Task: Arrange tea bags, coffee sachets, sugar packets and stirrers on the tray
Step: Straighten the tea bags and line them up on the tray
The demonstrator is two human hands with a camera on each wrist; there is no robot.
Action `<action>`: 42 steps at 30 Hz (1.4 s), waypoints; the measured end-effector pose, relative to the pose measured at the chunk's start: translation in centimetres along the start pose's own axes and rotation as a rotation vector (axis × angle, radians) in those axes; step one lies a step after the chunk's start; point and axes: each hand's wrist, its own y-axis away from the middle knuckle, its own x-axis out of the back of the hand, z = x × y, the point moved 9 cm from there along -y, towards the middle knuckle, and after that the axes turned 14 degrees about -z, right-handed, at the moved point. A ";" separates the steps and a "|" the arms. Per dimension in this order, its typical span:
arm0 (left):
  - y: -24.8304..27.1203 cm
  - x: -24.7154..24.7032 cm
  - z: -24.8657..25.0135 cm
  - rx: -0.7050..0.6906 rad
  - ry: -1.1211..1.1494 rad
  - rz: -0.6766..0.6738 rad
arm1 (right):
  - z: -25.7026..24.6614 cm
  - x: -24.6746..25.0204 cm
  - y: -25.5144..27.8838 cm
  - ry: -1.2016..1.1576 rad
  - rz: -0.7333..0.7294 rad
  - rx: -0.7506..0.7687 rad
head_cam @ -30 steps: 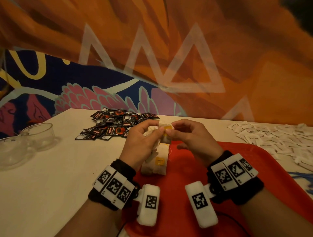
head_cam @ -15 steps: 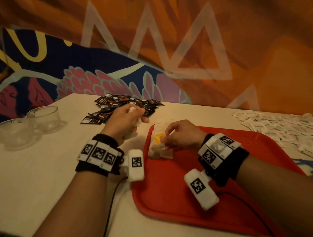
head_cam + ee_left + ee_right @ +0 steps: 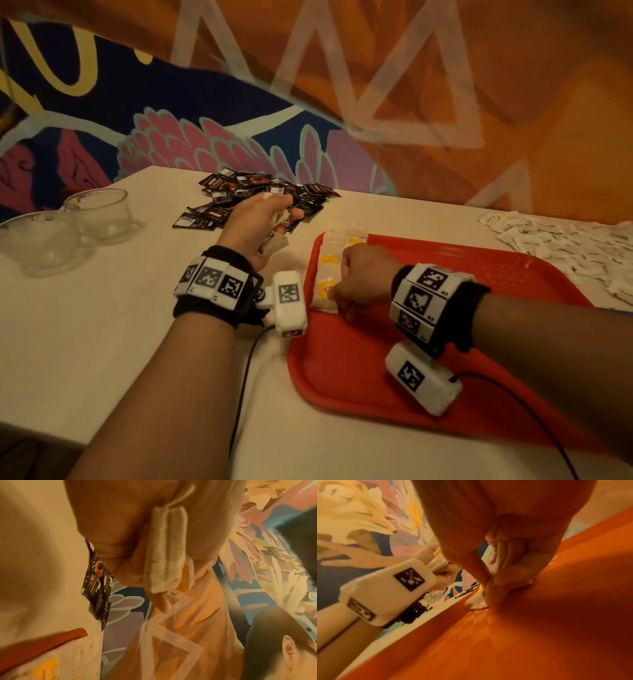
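On the left edge of the red tray (image 3: pixel 479 274) lies a row of white tea bags with yellow tags (image 3: pixel 329 260). My right hand (image 3: pixel 339 294) is down at the near end of that row, fingers curled. Its fingertips pinch a tea bag (image 3: pixel 476 603) against the tray floor (image 3: pixel 539 628). My left hand (image 3: pixel 279 219) hovers off the tray to the left, over the near edge of the black coffee sachets (image 3: pixel 260 192). It grips a bundle of tea bags (image 3: pixel 164 555), and one bag hangs below the palm (image 3: pixel 274 244). No stirrers are in view.
White sugar packets (image 3: pixel 565 240) are spread over the table right of the tray. Two clear glass bowls (image 3: pixel 99 212) (image 3: pixel 37 240) stand at the far left. A painted wall runs behind the table. Cables trail from both wrist cameras.
The hands have come apart. My left hand moved left off the tray with its bundle. My right hand came down and nearer along the tray's left edge with one tea bag.
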 end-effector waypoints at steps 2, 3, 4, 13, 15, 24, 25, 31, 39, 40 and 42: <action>0.0 0.0 -0.1 0.010 0.008 -0.002 | 0.0 0.2 0.1 0.048 0.001 0.001; -0.1 0.0 -0.2 0.017 0.012 -0.001 | -0.1 0.5 0.3 0.056 0.003 0.006; -0.1 0.0 -0.3 0.027 0.016 0.000 | -0.1 0.9 0.5 0.042 0.012 0.016; -0.5 -1.1 -2.0 0.128 0.028 -0.058 | 0.0 5.1 3.3 -0.130 0.192 0.254; -0.5 -1.6 -2.4 0.144 0.019 -0.073 | -0.1 6.1 3.7 -0.205 0.268 0.307; -0.9 -5.1 -4.1 0.245 0.011 -0.203 | 0.9 7.3 3.6 -0.258 0.351 0.340; -1.1 -5.5 -4.1 0.251 -0.019 -0.227 | 1.0 7.5 3.5 -0.245 0.359 0.336; -1.1 -7.1 -2.5 0.093 0.033 -0.309 | 0.0 7.5 2.8 -0.270 0.348 0.396; 1.7 -6.8 -1.9 0.026 -0.062 -0.286 | -1.4 6.4 3.1 -0.302 0.334 0.510; 2.0 -7.0 -1.7 0.027 -0.078 -0.290 | -1.4 6.4 3.2 -0.310 0.339 0.516; 2.4 -7.4 -1.6 0.045 -0.131 -0.308 | -1.4 6.4 3.4 -0.324 0.362 0.538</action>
